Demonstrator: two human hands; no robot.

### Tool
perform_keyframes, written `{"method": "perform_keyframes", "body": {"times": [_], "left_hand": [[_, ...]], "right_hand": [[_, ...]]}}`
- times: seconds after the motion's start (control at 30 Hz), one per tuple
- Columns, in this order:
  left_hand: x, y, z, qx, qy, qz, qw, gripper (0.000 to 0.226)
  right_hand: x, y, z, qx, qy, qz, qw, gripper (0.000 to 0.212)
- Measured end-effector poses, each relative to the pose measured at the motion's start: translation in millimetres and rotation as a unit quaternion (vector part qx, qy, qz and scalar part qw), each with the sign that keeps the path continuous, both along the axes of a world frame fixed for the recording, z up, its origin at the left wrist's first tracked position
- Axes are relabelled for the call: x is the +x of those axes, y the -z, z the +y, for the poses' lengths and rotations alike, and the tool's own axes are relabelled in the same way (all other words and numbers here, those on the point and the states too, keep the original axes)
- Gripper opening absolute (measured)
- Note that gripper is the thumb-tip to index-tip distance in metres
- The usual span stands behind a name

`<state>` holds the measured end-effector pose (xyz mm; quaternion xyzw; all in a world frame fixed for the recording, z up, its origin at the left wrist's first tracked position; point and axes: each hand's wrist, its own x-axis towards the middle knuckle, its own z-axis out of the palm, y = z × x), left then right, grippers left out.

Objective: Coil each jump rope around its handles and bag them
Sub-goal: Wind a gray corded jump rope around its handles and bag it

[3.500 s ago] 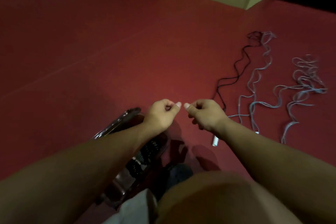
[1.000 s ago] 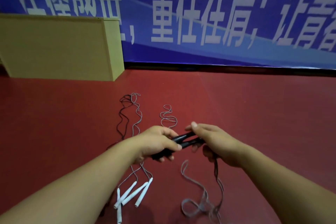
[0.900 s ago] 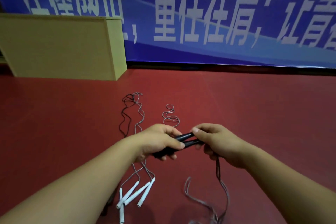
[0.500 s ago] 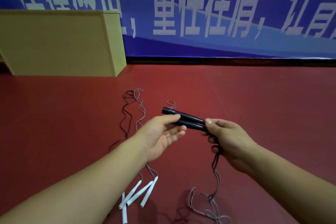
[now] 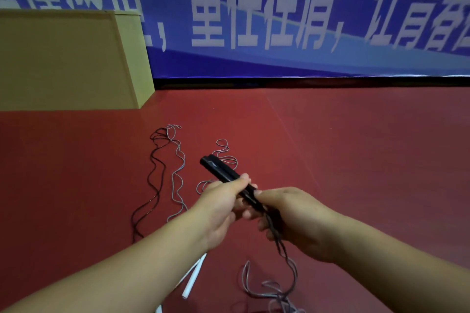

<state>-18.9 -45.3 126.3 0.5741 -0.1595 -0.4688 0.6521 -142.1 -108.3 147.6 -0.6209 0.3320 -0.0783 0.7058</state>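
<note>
Two black jump-rope handles point(image 5: 220, 172) lie side by side, pointing up and to the left above the red floor. My left hand point(image 5: 220, 207) grips them near the middle, thumb on top. My right hand point(image 5: 292, 218) holds their near end, where the grey cord point(image 5: 284, 254) comes out and hangs to a loose tangle point(image 5: 274, 296) on the floor. White handles point(image 5: 192, 278) of another rope lie on the floor under my left forearm. A black rope point(image 5: 153, 178) and grey ropes point(image 5: 178, 173) trail away from me across the floor.
A tan wooden box point(image 5: 68, 61) stands at the back left against a blue banner point(image 5: 292, 15) with white characters. The red floor point(image 5: 356, 160) stretches to the right.
My left hand has closed around the black handles after being open against them. The handles have tilted up to the left and come closer. My right hand stays at their near end.
</note>
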Motion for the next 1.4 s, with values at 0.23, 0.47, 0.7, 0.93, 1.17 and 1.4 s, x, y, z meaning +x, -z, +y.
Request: {"method": "perform_keyframes", "body": {"times": [0.23,0.47,0.7,0.93,1.17,1.4], "left_hand": [[17,5,-2,-0.015,-0.076,0.007,0.997,0.010],[34,-12,2,-0.049,-0.139,0.026,0.989,0.007],[56,-15,15,-0.035,-0.182,-0.090,0.979,0.007],[78,-4,28,0.024,-0.169,-0.365,0.915,0.019],[89,7,34,0.174,-0.082,-0.584,0.788,0.015],[66,-4,42,0.123,0.174,-0.573,0.791,0.003]], "right_hand": [[3,10,-5,-0.077,-0.043,0.034,0.996,0.012],[12,13,-14,-0.124,-0.109,0.053,0.985,0.009],[8,17,-31,-0.166,-0.137,0.087,0.973,0.023],[4,21,-37,-0.239,-0.171,0.113,0.949,0.017],[3,23,-39,-0.294,-0.139,0.166,0.931,0.036],[0,7,-33,-0.287,-0.022,0.004,0.958,0.017]]}}
